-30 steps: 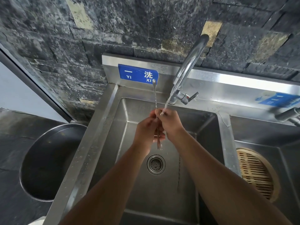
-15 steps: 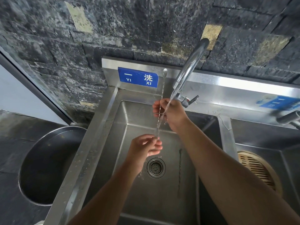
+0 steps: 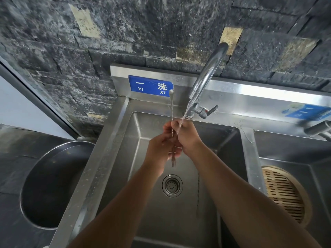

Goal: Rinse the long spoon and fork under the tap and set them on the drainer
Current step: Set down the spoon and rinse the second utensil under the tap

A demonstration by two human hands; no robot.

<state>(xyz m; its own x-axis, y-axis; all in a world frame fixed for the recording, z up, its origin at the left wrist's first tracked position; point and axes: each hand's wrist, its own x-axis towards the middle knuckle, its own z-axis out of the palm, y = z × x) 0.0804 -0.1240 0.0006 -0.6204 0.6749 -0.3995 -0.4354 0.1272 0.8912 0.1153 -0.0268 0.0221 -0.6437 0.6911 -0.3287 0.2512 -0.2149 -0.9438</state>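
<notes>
**Long utensils held upright in the stream over the left basin**

Nearest the camera, two bare forearms are seen reaching in over the front edge of the sink basin [image 3: 179,221]. The drain [image 3: 172,185] lies uncovered on the basin floor, with open steel around it on every side. Above the drain, the left hand [image 3: 161,151] and right hand [image 3: 188,136] are brought together, touching, near the middle of the basin and clear of its walls. The fingers of both hands are curled and pressed around thin metal handles; how many handles each hand grips cannot be told. The fork [image 3: 173,161] is pointed tines down just below the hands. The long spoon [image 3: 171,104] is held upright, its bowl raised past the back edge of the basin, in front of the blue sign [image 3: 150,85]. Water is poured from the tap [image 3: 206,76] onto the right hand. To the right, beyond the divider, a round slatted drainer [image 3: 284,194] is seated in the second basin, well apart from the hands. A dark round pan [image 3: 52,185] is set by the left rim.
</notes>
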